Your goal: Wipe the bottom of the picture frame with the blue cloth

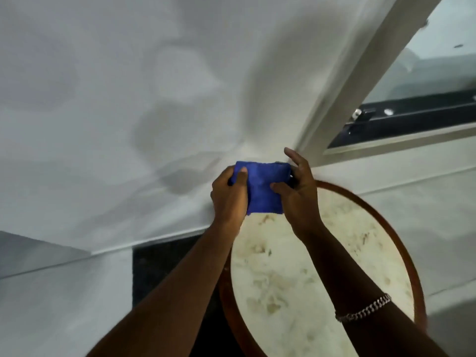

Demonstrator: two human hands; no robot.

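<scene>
A folded blue cloth (261, 188) is held up in front of the white wall, gripped from both sides. My left hand (229, 198) pinches its left edge with the thumb on top. My right hand (300, 191) holds its right edge, with the fingers partly spread and something small and dark just showing behind the cloth's upper right corner. No picture frame is plainly visible; whatever the cloth covers is hidden.
A round table (401, 243) with a mottled cream top and reddish-brown rim stands below my hands. A white-framed window (365, 81) with a dark lower rail is at the upper right. A dark floor strip (164, 269) runs along the skirting.
</scene>
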